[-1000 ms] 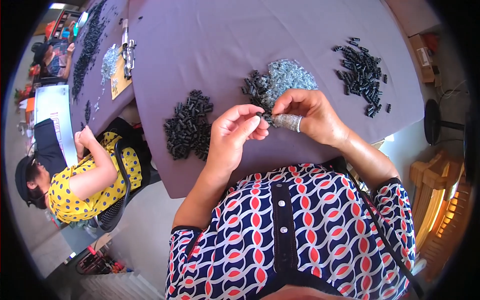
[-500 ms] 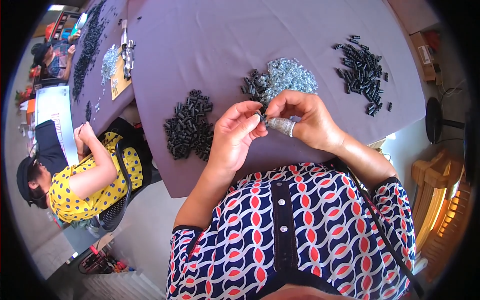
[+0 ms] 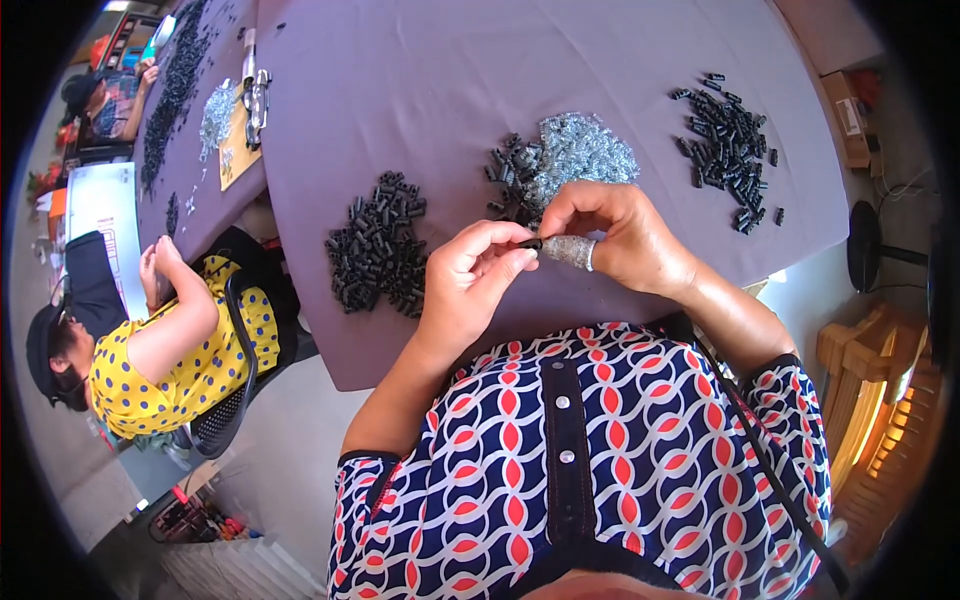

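A small black cylindrical piece [image 3: 532, 244] is held level above the near part of the cloth-covered table. My left hand [image 3: 470, 280] pinches its left end between thumb and forefinger. At the other end are the closed thumb and forefinger of my right hand [image 3: 630, 240]; whether they also hold a tiny part is too small to tell. A greyish wrap [image 3: 568, 251] covers the right thumb. Just beyond my hands lie a heap of small shiny clear-silver parts [image 3: 588, 150] and, touching its left side, a smaller heap of black pieces [image 3: 512, 165].
More black cylindrical pieces form a left pile [image 3: 378, 245] and a right pile [image 3: 725, 145] on the purple-grey tablecloth [image 3: 400, 80]. A co-worker in a yellow dotted top [image 3: 170, 370] sits to the left; another person [image 3: 112, 100] is farther off. A wooden chair [image 3: 880, 400] stands at right.
My fingers have shifted on the black piece, which now shows more plainly and lies level between them. My right hand has moved slightly right. The co-worker's hands have shifted a little.
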`<state>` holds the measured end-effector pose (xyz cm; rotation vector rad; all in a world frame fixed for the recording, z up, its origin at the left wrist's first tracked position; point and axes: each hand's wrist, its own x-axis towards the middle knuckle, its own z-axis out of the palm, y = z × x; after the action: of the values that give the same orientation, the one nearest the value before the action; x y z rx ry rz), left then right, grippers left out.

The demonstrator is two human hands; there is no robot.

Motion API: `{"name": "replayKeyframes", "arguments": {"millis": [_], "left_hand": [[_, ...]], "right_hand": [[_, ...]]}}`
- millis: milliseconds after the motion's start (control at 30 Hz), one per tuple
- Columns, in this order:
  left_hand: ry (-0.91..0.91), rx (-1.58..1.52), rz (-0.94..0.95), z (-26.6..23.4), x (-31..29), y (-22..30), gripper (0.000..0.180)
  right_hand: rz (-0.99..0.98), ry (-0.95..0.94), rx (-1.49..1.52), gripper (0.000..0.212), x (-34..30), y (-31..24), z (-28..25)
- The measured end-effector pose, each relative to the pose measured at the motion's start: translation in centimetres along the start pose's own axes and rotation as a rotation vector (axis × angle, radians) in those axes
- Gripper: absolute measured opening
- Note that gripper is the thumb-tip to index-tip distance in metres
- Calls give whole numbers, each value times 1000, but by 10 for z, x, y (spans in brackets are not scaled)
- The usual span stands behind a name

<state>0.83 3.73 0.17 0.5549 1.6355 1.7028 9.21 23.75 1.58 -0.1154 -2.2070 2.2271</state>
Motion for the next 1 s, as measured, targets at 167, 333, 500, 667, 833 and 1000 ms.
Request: {"name": "replayKeyframes", "arguments": {"millis": [167,333,500,667,833,1000], "left_hand": [[-17,29,13,2,-2,-3,16],[-23,60,30,4,-2,0,16],[-113,-157,-167,-3,-1,1,16],[-77,-339,-198,-4,-1,-7,18],[-68,-507,-239,-1,-3,-10,20],[-147,-499,-376,-9,-21,-7,20]], "right_hand": [[-44,-70,-200,14,-3,-5,-7],[142,-118,142,13,2,-1,-10],[203,-162,291,13,2,5,-15],[118,-34,264,16,-4,0,-13],[-223,-91,-231,26,-5,-5,-3],[-251,-177,-296,31,-14,-9,2]]}}
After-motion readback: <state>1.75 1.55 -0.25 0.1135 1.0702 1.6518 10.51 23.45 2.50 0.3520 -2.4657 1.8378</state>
